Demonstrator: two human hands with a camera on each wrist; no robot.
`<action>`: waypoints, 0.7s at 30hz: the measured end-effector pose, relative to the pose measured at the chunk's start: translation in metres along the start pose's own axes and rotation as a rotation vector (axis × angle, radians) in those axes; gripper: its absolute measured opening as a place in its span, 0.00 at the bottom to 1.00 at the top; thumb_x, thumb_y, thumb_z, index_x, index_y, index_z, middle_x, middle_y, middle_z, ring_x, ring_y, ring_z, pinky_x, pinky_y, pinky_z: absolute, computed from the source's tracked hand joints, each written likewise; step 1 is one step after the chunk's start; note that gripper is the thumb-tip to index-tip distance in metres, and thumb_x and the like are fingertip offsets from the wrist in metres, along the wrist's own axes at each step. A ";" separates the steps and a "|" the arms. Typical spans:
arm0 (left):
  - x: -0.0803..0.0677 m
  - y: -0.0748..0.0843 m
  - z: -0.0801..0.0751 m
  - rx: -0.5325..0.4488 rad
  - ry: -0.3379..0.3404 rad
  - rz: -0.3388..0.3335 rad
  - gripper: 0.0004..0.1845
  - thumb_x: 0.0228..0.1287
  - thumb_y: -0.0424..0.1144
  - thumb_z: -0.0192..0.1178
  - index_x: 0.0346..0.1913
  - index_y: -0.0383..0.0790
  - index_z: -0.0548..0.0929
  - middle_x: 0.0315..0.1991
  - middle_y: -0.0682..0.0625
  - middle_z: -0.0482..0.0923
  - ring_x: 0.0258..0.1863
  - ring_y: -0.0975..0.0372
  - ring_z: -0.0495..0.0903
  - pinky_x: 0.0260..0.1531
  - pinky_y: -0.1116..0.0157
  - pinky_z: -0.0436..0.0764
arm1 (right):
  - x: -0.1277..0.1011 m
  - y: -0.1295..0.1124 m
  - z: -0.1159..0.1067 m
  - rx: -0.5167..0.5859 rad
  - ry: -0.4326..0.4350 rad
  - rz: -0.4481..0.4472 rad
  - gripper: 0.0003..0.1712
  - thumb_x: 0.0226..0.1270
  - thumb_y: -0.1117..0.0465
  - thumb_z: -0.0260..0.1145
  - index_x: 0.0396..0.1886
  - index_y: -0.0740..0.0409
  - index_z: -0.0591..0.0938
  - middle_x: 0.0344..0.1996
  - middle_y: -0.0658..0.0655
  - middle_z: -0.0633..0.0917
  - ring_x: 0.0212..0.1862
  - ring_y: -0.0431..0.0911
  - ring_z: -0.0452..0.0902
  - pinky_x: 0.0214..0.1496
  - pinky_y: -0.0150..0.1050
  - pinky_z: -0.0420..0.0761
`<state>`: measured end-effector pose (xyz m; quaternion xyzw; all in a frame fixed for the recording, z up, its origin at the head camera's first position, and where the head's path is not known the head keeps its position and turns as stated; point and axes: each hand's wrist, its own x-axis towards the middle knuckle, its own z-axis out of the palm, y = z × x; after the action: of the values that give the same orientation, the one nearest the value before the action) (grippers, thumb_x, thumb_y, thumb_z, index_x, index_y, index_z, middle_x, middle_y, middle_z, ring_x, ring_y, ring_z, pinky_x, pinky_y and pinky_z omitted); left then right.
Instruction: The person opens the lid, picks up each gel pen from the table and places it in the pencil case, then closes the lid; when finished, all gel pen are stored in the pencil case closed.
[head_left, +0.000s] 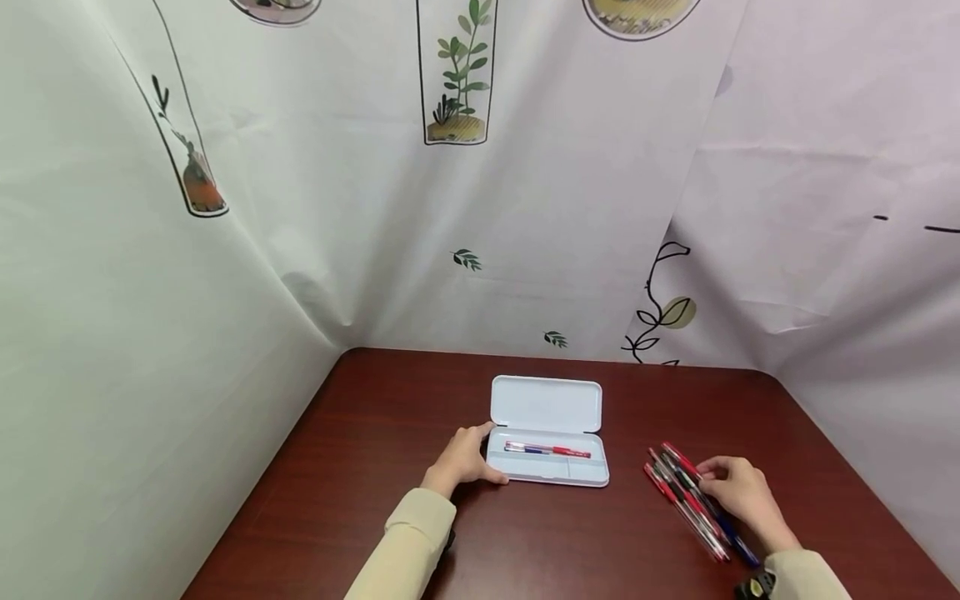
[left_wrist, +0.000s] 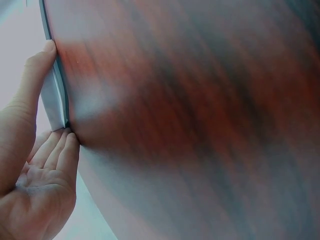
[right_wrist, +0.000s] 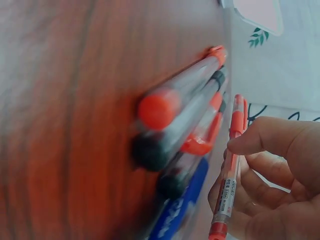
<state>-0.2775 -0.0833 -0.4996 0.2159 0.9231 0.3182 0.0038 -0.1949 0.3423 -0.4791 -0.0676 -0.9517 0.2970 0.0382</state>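
An open light-blue pencil case (head_left: 546, 402) lies on the table, its lid folded back. Inside its long compartment rest pens (head_left: 548, 450) with red and blue parts. My left hand (head_left: 463, 457) grips the case's left end, thumb at the front corner and fingers at the rear; the left wrist view shows the thumb on the case edge (left_wrist: 56, 97). At the right, my right hand (head_left: 741, 490) pinches a clear-barrelled red pen (right_wrist: 231, 182) between thumb and fingers. Beside that hand lies a bunch of red, black and blue pens (head_left: 686, 504), roughly parallel.
The dark red-brown wooden table (head_left: 570, 546) has rounded far corners. A white curtain (head_left: 555, 250) printed with plants hangs behind it and along both sides. Table surface separates the case from the loose pens.
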 end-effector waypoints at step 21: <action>-0.001 0.001 -0.001 -0.006 0.007 0.001 0.49 0.32 0.46 0.84 0.62 0.33 0.75 0.50 0.41 0.82 0.47 0.55 0.80 0.52 0.57 0.78 | 0.005 -0.035 0.007 0.061 -0.014 -0.070 0.10 0.57 0.68 0.66 0.40 0.66 0.85 0.30 0.54 0.85 0.29 0.43 0.73 0.29 0.36 0.72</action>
<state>-0.2764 -0.0833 -0.4981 0.2152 0.9221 0.3216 0.0010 -0.2042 0.3105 -0.4644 -0.0310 -0.9442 0.3249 0.0442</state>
